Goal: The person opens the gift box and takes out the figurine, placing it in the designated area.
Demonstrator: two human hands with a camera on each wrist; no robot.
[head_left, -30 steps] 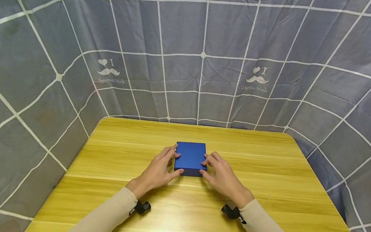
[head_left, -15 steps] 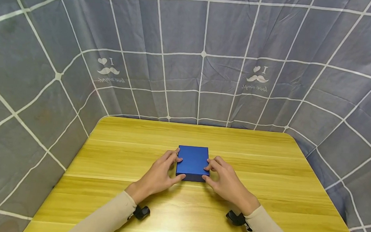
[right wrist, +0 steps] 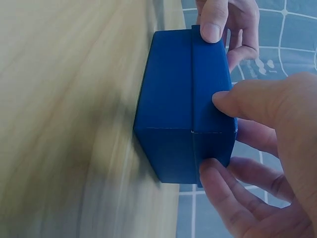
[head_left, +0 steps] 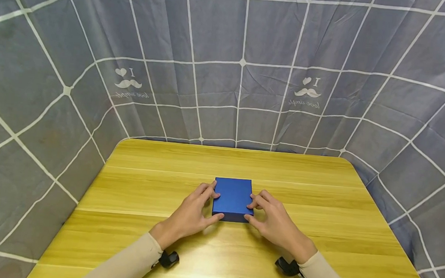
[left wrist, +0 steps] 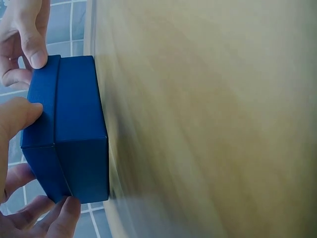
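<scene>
Head cam has a plain, squarish blue box (head_left: 232, 195) on the yellowish wood table (head_left: 146, 181), left hand (head_left: 191, 210) and right hand (head_left: 279, 222) pinching opposite sides. Left wrist shows a snug matching lid (left wrist: 41, 130); right wrist, pale scuffs (right wrist: 194, 132) along its edge.

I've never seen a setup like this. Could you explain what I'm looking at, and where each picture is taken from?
There's no machine arm here: these are a person's bare left hand and right hand, in beige sleeves. The wide picture comes from a camera on the head, looking forward and down. The two close, sideways-looking ones come from cameras on the wrists, each watching its own hand. A square blue box with a lid seam sits on a yellow wood-grain table, and both hands grip its upper part, thumbs on the near side. Behind hangs grey cloth with white grid lines.
</scene>
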